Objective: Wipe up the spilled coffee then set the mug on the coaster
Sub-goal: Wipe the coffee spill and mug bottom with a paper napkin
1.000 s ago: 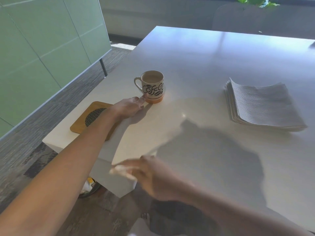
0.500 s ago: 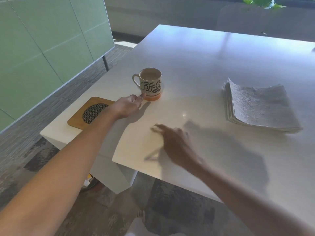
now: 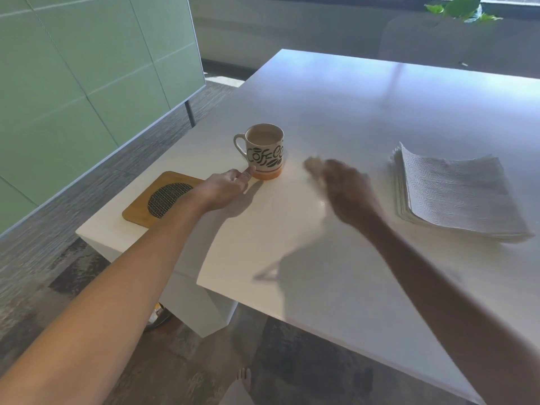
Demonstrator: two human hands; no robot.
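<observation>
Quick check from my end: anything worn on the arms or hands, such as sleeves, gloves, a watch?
Nothing shows: both forearms are bare as far as the frame reaches. No gloves or watch on the left hand or right hand, which is motion-blurred.

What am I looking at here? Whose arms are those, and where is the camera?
The camera sits on a person's head, looking down, so you see their own two arms. The left hand touches the bottom of a mug full of coffee, standing on a white table. The right hand is blurry because it is moving; it seems to hold nothing. Beside the left arm lies a wooden coaster. On the right is a stack of paper towels for wiping.
</observation>
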